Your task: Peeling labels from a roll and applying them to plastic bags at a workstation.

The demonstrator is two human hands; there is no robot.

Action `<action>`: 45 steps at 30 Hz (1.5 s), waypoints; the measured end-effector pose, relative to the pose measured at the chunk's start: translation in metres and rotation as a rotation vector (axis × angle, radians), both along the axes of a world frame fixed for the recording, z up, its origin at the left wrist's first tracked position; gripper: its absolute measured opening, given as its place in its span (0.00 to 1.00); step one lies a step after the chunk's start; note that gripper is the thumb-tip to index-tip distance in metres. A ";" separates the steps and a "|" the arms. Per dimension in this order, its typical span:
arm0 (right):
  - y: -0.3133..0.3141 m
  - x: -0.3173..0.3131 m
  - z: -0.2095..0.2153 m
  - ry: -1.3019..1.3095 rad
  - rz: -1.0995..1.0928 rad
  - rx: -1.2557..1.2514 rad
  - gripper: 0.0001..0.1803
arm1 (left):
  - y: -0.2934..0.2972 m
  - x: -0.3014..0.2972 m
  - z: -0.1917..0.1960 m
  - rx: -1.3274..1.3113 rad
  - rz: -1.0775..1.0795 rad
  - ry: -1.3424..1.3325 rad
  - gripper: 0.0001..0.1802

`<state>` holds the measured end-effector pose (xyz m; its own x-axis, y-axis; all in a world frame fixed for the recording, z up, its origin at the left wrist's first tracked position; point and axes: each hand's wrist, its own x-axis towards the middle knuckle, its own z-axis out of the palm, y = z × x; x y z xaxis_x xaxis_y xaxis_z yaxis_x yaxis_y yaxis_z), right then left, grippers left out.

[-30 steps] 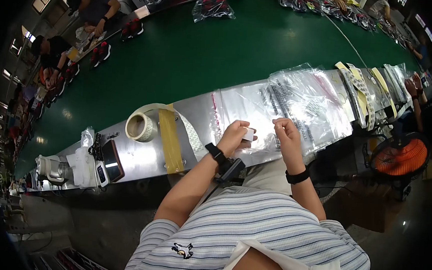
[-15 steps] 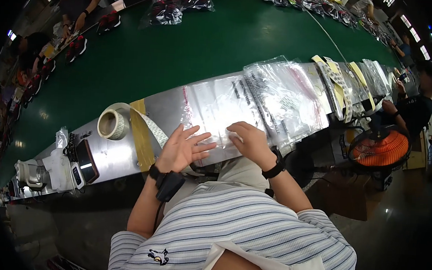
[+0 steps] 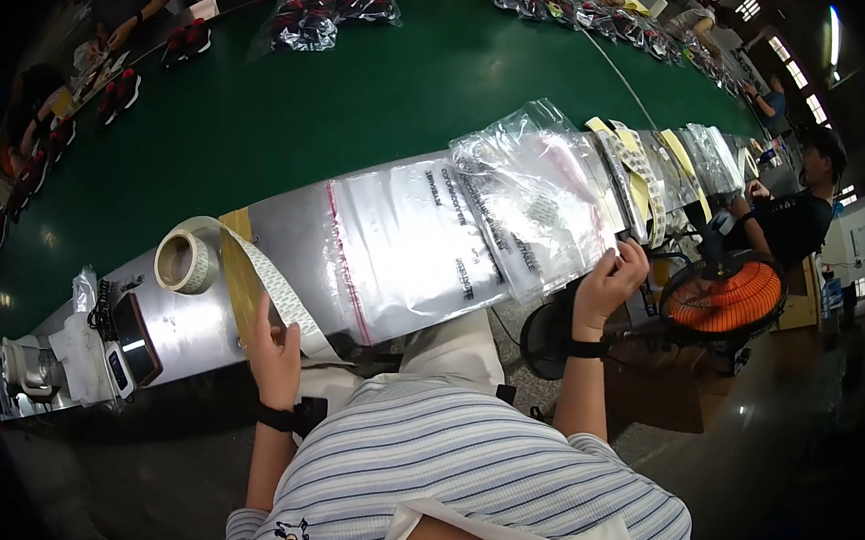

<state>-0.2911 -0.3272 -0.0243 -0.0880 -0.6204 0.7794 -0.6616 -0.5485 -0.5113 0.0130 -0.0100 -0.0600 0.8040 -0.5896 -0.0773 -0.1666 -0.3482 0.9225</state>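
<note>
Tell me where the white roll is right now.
In the head view, the white roll sits on the left part of the metal bench, just left of the yellow band, right of and beyond the dark flat device.

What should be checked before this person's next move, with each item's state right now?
1. Clear bag spread out on the metal bench: ok.
2. Label strip drawn out from its roll: ok, it runs toward the left hand.
3. Left hand's grip on the strip: cannot tell; the fingers are at it, contact unclear.
4. Right hand at the bag stack: cannot tell whether it pinches the near corner.
5. Stack squared up: not ok, loose film sits askew.
6. Phone away from the bags: ok.
</note>
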 end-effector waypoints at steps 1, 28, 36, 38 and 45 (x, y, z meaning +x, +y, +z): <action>0.013 0.018 0.012 0.265 0.042 -0.167 0.11 | -0.002 0.007 0.000 0.135 0.000 -0.313 0.33; 0.146 0.181 0.010 0.253 1.511 1.377 0.12 | -0.012 0.065 0.003 -0.671 0.082 0.899 0.19; 0.123 0.131 0.027 0.184 1.660 1.655 0.11 | -0.001 0.124 -0.034 -0.687 0.179 0.924 0.16; 0.102 0.112 0.020 0.073 1.521 1.685 0.11 | 0.020 0.118 -0.026 -0.747 0.254 0.934 0.16; 0.107 0.133 0.007 0.460 1.241 1.405 0.14 | 0.027 0.028 0.038 -0.330 0.142 0.272 0.16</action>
